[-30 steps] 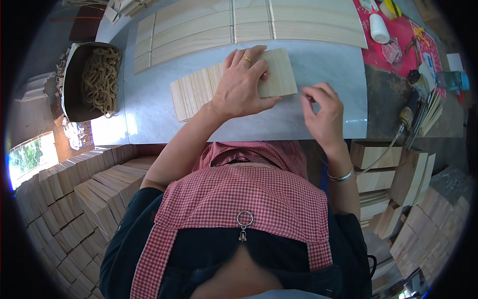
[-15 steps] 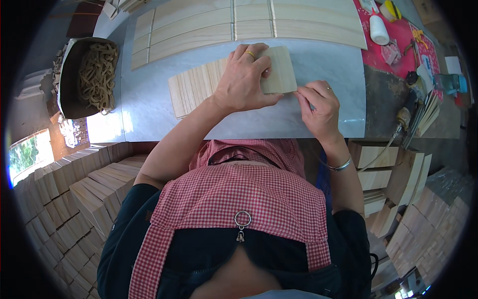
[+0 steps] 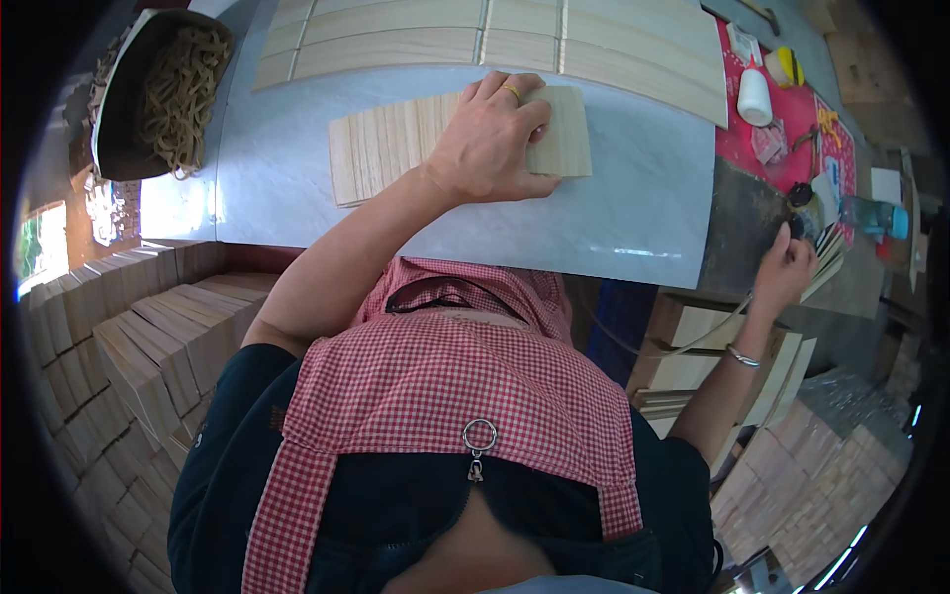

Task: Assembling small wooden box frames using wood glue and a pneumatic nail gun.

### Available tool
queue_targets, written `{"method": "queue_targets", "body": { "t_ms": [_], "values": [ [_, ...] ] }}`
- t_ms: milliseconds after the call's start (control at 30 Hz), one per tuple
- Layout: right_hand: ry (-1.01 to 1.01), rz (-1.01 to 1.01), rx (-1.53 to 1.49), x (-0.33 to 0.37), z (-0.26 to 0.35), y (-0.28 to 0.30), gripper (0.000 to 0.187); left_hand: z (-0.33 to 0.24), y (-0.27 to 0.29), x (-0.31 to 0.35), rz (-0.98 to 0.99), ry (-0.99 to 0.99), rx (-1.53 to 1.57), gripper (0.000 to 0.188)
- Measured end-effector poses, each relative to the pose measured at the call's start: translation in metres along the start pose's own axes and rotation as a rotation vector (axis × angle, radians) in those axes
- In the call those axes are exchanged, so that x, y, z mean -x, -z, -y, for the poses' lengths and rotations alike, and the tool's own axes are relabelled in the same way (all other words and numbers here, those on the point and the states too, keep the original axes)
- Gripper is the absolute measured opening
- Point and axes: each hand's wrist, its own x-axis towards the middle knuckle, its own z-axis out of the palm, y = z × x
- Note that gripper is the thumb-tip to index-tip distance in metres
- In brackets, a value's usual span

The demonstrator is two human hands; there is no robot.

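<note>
My left hand [image 3: 492, 139] is clamped over a pale wooden board [image 3: 386, 144], thumb along its near edge and fingers curled over the top. The board lies on the grey, marble-look table [image 3: 643, 188]; its left end looks layered, like several thin pieces stacked. Away to the right, my right hand [image 3: 787, 269] is closed at a dark hand tool [image 3: 795, 228] with a hose [image 3: 683, 348] running to it. Most of that tool is hidden by the fingers, so its exact kind is unclear.
Long grooved wooden panels [image 3: 416, 49] lie across the table's far side. A bin of tan bands [image 3: 183, 104] stands at the left. A white glue bottle [image 3: 754, 97] and yellow tape roll [image 3: 787, 66] sit on a red sheet. Wood blocks [image 3: 163, 356] are stacked below left.
My right hand has left the board's right corner and moved far right to the hose-fed tool. My left hand stays on the board. The whole view has shifted slightly.
</note>
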Motion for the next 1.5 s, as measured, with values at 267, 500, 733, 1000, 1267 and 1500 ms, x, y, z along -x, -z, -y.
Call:
{"method": "queue_targets", "body": {
  "t_ms": [267,500,733,1000,1267,1500],
  "values": [
    [-0.281,0.441,0.382,-0.032,-0.088,-0.043,0.042,0.008,-0.009,0.003,-0.134,-0.077,-0.084,0.041],
    [-0.428,0.534,0.22,-0.075,-0.077,-0.026,0.038,0.005,-0.018,-0.003,-0.115,-0.054,-0.075,0.044],
    [-0.606,0.583,-0.054,-0.062,-0.001,0.057,0.029,0.006,-0.02,-0.004,-0.122,-0.045,-0.065,0.055],
    [-0.384,0.645,-0.571,0.008,0.169,0.121,0.014,0.009,-0.022,-0.004,-0.161,-0.042,-0.082,0.051],
    [-0.226,0.874,-0.549,0.02,0.251,0.128,0.018,0.005,-0.014,-0.001,-0.099,-0.015,-0.049,0.053],
    [-0.277,0.927,-0.533,0.018,0.262,0.124,0.022,0.008,-0.021,-0.001,-0.192,-0.048,-0.085,0.049]
  ]
}}
